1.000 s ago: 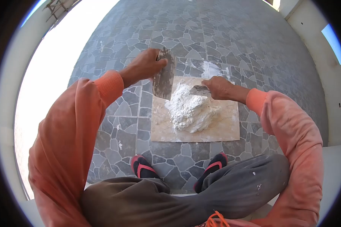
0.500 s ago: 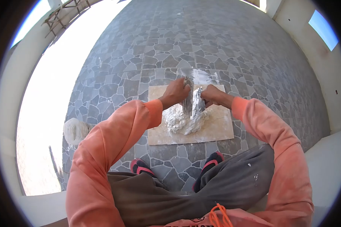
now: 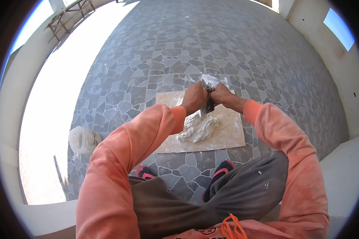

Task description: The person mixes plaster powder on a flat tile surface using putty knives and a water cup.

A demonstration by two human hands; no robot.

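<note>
My left hand (image 3: 194,98) is closed round a putty knife (image 3: 204,106), its metal blade turned edge-on and pointing down. Beside it, my right hand (image 3: 223,95) grips a second, white-smeared putty knife (image 3: 210,104). The two blades meet or nearly meet between my hands; exact contact cannot be made out. Just below them a heap of wet white putty (image 3: 199,128) lies on a beige board (image 3: 231,137). My fingers hide both handles.
The board lies on a grey stone-patterned tile floor (image 3: 179,55), with white smears (image 3: 211,79) past its far edge. A wrapped whitish roll or bundle (image 3: 83,140) stands at the left. My sandalled feet (image 3: 223,169) are close to the board's near edge.
My left hand has moved right, bringing its putty knife against or close to the other. Both blades have turned from face-on to nearly edge-on. My right hand has shifted only slightly.
</note>
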